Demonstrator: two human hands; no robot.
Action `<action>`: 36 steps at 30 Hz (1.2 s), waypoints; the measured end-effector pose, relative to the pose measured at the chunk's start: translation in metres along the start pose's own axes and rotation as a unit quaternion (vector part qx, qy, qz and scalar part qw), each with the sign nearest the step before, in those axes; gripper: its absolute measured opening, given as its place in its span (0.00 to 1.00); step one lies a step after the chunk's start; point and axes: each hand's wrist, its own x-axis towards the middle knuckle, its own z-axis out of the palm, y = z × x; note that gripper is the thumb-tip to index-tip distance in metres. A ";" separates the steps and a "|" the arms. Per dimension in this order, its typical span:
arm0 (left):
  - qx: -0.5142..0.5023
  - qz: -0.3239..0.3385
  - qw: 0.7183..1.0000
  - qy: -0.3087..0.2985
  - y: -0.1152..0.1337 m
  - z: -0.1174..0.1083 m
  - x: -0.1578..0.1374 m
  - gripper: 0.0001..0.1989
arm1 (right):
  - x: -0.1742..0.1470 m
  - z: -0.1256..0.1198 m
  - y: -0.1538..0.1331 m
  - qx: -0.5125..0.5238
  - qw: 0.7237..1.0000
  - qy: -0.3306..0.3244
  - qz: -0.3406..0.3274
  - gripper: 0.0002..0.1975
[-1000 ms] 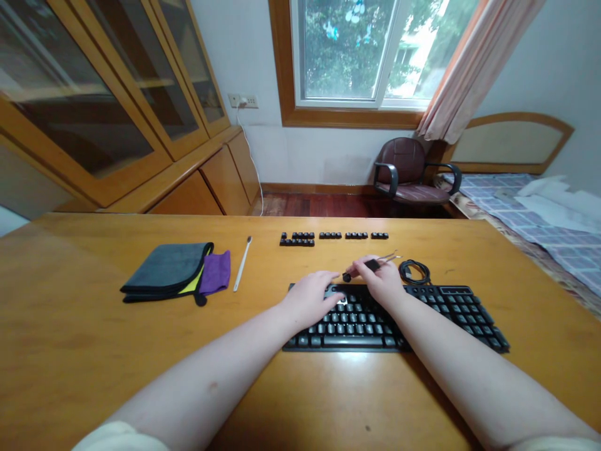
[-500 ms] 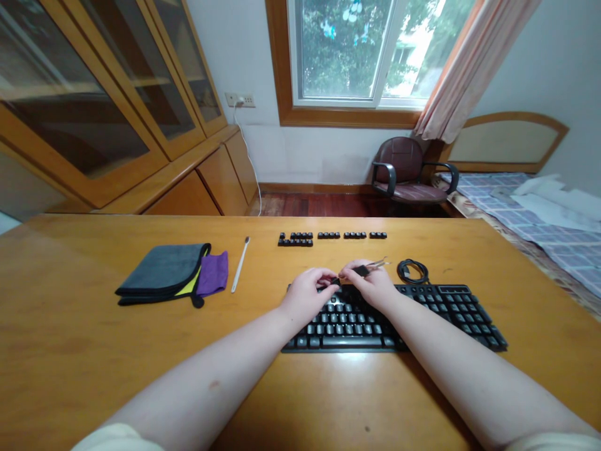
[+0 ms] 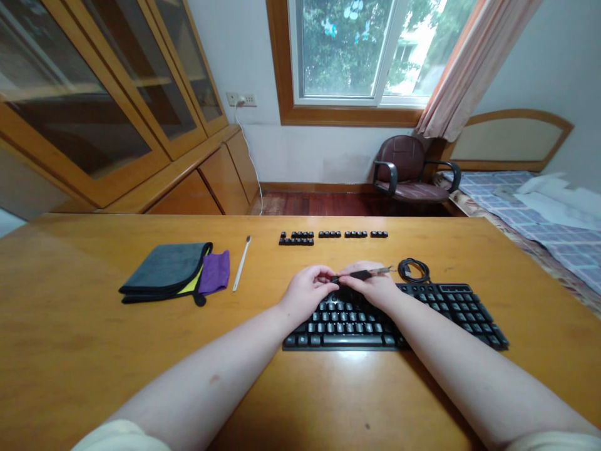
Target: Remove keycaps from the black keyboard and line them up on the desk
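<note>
A black keyboard lies on the wooden desk beneath both forearms and hands. Over its upper rows, my left hand pinches a small black keycap between thumb and fingers. My right hand meets it there, its fingertips touching or nearly touching the keycap. A keycap puller with a dark handle and thin wire prongs is tucked in the right hand, prongs pointing right. The keys right under my hands are hidden.
Loose keycaps stand in short rows behind the keyboard. A white toothbrush, a purple cloth and a folded grey towel lie to the left. A coiled black cable sits behind the keyboard's right half.
The right fingertips have shifted slightly left onto the keycap at the left hand. The keycap puller has tipped flatter in the right hand. The view has shifted slightly.
</note>
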 end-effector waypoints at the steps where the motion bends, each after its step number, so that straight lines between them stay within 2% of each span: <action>1: -0.008 -0.002 1.000 -0.001 -0.001 0.000 0.000 0.10 | 0.000 0.001 0.000 0.004 1.000 0.004 -0.013 0.08; 4: -0.024 0.000 1.000 -0.007 -0.004 0.000 0.001 0.10 | 0.000 0.002 0.001 0.003 0.999 0.009 -0.044 0.09; 9: -0.048 0.018 0.998 -0.020 -0.008 0.000 0.000 0.12 | -0.001 0.003 0.002 -0.038 0.998 0.014 -0.052 0.08; 13: -0.069 0.021 0.997 -0.020 -0.008 0.001 0.000 0.13 | -0.001 0.003 0.000 -0.009 0.996 0.012 -0.084 0.08; 17: -0.059 0.024 0.998 -0.024 -0.006 0.000 0.000 0.13 | 0.000 0.004 -0.001 0.016 0.997 0.017 -0.074 0.09; 21: -0.037 0.031 0.998 -0.035 -0.005 -0.001 -0.001 0.13 | 0.001 0.004 -0.002 0.029 0.999 0.003 -0.042 0.10; 25: 0.012 0.052 0.996 -0.070 -0.003 -0.002 -0.003 0.12 | 0.000 0.004 -0.002 0.074 0.997 -0.031 0.005 0.11; 28: 0.048 0.081 0.993 -0.072 -0.002 -0.001 -0.004 0.10 | 0.000 0.005 -0.003 0.121 0.991 -0.019 0.052 0.12; 33: 0.118 0.140 0.983 -0.031 -0.001 -0.001 -0.005 0.06 | 0.001 0.008 -0.002 0.240 0.955 0.001 0.174 0.15; 36: 0.175 0.175 0.968 -0.030 0.001 -0.003 -0.005 0.08 | 0.002 0.009 0.000 0.289 0.936 0.009 0.200 0.15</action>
